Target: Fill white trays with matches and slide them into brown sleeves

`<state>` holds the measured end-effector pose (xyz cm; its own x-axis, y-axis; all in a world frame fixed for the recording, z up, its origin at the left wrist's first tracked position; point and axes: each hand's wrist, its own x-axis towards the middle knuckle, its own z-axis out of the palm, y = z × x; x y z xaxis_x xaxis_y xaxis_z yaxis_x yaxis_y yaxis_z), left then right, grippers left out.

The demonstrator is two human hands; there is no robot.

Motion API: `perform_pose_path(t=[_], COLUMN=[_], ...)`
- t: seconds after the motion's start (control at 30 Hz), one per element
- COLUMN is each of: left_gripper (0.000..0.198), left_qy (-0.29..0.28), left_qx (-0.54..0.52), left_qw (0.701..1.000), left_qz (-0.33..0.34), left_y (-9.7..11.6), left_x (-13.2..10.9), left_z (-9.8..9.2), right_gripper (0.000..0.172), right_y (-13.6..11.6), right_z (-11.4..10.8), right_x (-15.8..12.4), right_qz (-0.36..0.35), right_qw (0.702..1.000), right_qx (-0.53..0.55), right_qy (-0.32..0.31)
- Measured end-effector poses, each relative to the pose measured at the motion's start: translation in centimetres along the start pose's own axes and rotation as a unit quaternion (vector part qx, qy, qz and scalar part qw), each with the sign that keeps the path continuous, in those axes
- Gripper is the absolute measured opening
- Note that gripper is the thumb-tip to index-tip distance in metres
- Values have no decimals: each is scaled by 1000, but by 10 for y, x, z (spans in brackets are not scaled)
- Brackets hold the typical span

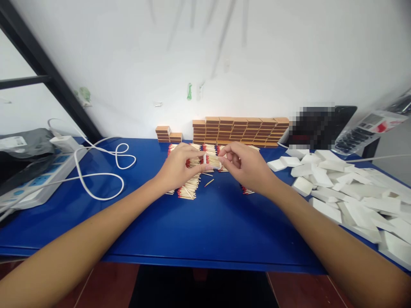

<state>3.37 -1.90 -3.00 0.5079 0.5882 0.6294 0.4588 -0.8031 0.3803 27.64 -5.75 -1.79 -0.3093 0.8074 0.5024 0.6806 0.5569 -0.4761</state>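
Observation:
Between the thumb and fingers of my left hand [180,167] is a small white matchbox tray [204,159] with matches [212,161] lying in it. My right hand [245,164] is closed in a pinch at the tray's right end; what its fingertips grip there is hidden. Rows of red-tipped matches [189,188] lie on the blue table under and around both hands. More matches [246,190] show beneath my right hand. A single loose match [209,183] lies in front of the tray.
Brown matchboxes [239,131] are stacked along the wall, with a smaller stack [163,133] to the left. White empty-looking trays [346,184] are heaped on the right. At left are a power strip [41,184] and a looping white cable [96,196]. A dark tablet-like object [343,124] leans at back right.

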Motion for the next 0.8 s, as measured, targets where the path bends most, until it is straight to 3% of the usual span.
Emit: perform_pose_path(t=[0.1, 0.3, 0.57, 0.8], left_gripper=[39, 40, 36, 33], left_qy=[24, 25, 26, 26], left_qx=[22, 44, 48, 61], left_qw=[999, 998, 998, 997], left_qz=[-27, -47, -27, -33], left_y=[-4, -7, -4, -4], left_x=[0, 0, 1, 0], left_z=[-2, -2, -2, -2], right_gripper=[6, 12, 10, 14], right_y=[1, 8, 15, 18], right_z=[2, 12, 32, 23], right_x=[-1, -5, -5, -4], right_qz=[3, -5, 18, 18], right_qw=[1000, 991, 991, 980], right_qx=[-10, -21, -8, -4], right_qy=[-9, -130, -136, -196])
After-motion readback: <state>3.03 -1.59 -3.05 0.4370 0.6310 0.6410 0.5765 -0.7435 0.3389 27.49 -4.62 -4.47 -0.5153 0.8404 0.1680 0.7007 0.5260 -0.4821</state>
